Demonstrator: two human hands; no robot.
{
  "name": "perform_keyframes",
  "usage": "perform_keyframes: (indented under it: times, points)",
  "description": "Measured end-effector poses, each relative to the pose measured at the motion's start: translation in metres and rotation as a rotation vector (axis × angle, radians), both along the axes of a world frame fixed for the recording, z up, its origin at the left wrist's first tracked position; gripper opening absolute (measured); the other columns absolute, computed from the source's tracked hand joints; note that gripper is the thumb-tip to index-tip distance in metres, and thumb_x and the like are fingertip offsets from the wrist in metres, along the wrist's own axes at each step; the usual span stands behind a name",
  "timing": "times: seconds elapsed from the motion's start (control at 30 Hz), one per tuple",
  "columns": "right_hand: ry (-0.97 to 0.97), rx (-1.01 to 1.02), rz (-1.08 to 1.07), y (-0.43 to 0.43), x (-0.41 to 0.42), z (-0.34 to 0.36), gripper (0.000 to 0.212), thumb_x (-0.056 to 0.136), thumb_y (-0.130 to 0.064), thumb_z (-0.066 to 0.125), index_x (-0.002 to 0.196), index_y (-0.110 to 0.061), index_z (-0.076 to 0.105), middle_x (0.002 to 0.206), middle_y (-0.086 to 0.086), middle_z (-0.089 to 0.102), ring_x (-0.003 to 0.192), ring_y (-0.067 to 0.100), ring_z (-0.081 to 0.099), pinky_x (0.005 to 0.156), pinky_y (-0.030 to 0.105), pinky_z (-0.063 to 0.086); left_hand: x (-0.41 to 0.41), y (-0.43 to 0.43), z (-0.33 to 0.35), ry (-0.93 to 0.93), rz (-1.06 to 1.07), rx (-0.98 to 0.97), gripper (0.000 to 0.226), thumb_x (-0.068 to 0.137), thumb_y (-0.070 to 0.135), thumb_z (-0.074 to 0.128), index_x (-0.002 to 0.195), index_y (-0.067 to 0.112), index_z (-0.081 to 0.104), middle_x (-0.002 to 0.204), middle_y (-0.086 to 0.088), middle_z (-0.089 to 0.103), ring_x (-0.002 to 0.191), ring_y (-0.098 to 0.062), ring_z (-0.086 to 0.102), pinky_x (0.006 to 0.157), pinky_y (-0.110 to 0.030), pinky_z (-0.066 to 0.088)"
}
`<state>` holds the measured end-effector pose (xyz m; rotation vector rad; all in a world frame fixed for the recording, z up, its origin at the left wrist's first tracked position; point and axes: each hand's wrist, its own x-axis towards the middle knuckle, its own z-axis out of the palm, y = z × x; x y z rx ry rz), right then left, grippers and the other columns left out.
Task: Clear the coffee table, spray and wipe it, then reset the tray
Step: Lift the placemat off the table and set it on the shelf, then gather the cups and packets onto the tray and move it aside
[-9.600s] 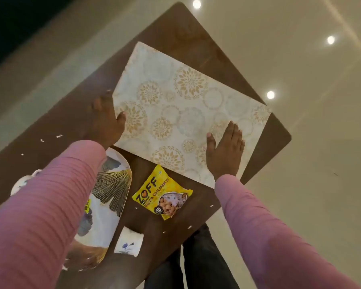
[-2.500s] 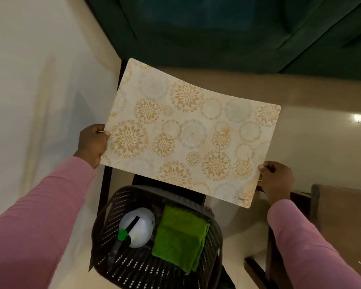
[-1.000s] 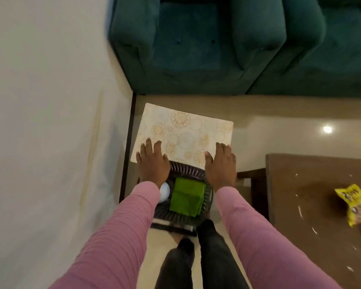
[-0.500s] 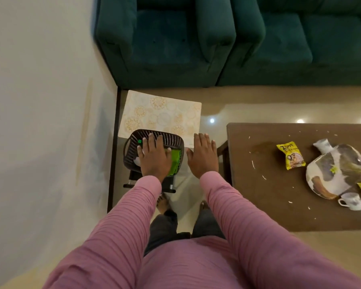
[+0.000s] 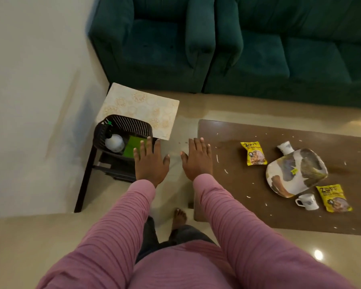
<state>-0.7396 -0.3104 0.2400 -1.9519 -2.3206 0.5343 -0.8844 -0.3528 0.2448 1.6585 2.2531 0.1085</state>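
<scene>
Two empty hands, fingers straight: left hand (image 5: 151, 163), right hand (image 5: 197, 161). Dark brown coffee table (image 5: 331, 152) flecked with white crumbs (image 5: 217, 157), bearing a mottled tray (image 5: 296, 170).

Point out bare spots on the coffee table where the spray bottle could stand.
Coffee table: the end nearest the basket, before the first yellow packet and the tray, holds only crumbs; so does the front strip. Crowded around the tray: a second packet, a cup.
</scene>
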Motion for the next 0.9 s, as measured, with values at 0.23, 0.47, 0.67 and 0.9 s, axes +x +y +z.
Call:
perform_keyframes:
  times: [0.23,0.47,0.67,0.9]
  points:
    - [0.006,0.041,0.005,-0.03,0.061,0.006,0.058,0.098,-0.039,0.037,0.147,-0.012,0.025,0.156,0.009,0.026,0.147,0.027,0.01,0.12,0.045,0.005,0.066,-0.037,0.012,0.026,-0.028,0.035,0.066,0.097,0.049,0.036,0.154,0.018,0.02,0.163,-0.012,0.015,0.15,-0.034,0.009,0.12,-0.054,0.007]
    - [-0.011,0.059,0.014,-0.065,0.121,0.013,0.058,0.098,-0.038,0.037,0.148,-0.01,0.025,0.156,0.01,0.024,0.147,0.026,0.009,0.12,0.044,0.004,0.124,-0.069,0.011,0.046,-0.041,0.077,0.067,0.097,0.05,0.034,0.153,0.018,0.018,0.163,-0.013,0.013,0.15,-0.035,0.007,0.12,-0.054,0.007]
    - [-0.037,0.037,-0.005,-0.111,0.187,0.01,0.06,0.096,-0.038,0.037,0.148,-0.01,0.025,0.156,0.009,0.026,0.147,0.026,0.011,0.12,0.044,0.006,0.191,-0.112,0.005,0.03,-0.063,0.053,0.067,0.097,0.049,0.034,0.153,0.018,0.017,0.163,-0.012,0.012,0.15,-0.034,0.005,0.12,-0.053,0.004]
    - [-0.027,0.045,-0.083,-0.127,0.28,0.023,0.058,0.096,-0.037,0.04,0.147,-0.011,0.029,0.155,0.009,0.027,0.147,0.025,0.011,0.119,0.044,0.006,0.273,-0.132,0.011,0.036,-0.131,-0.007,0.068,0.095,0.048,0.038,0.153,0.016,0.021,0.161,-0.012,0.017,0.149,-0.035,0.012,0.119,-0.054,0.007]
